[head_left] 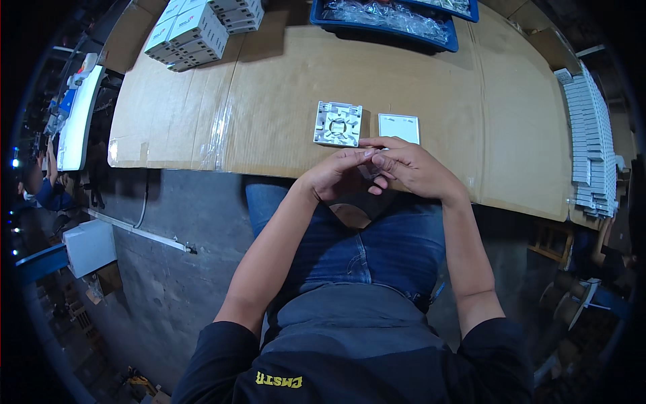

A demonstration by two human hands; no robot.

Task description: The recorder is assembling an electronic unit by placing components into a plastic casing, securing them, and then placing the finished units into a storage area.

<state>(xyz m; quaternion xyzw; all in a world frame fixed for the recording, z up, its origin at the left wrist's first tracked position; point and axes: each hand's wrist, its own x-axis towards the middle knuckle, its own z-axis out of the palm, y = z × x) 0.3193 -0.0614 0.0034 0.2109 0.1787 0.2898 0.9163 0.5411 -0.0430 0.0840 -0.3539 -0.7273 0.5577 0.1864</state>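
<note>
My left hand and my right hand meet at the table's near edge, above my lap. Thumbs and fingertips of both are closed together around what looks like a small clear plastic bag; its contents are too small to make out. Just beyond the fingers lies a white square plastic box base, its open side up, with a round moulded part in the middle. Beside it on the right is a flat white square cover, its near edge partly hidden by my right hand.
Cardboard covers the table. Stacked white cartons stand at the far left. Blue trays at the back hold clear plastic bags. Rows of white boxes line the right end. A white carton sits off to the left, below table level.
</note>
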